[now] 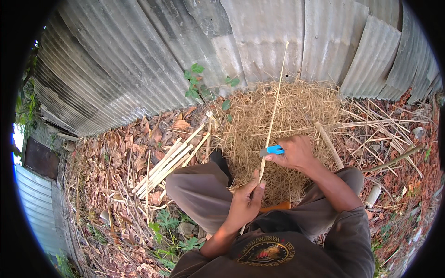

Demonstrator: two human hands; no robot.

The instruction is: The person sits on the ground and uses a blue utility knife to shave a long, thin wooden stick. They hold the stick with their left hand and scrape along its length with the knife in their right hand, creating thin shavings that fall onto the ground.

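Left hand (246, 200) closed on lower part of a thin pale strip (273, 109), thumb and fingers pinching it. Right hand (295, 152) wrapped around a blue-handled knife (274, 150), blade at the strip just above left hand; can't confirm edge contact. Strip runs up from between the legs, far end over the straw pile (296, 104). Left forearm angles up and right; right forearm reaches up and left over the right thigh, back of hand up. Pale sticks (167, 167) lie beyond left knee on dry leaves (125, 160).
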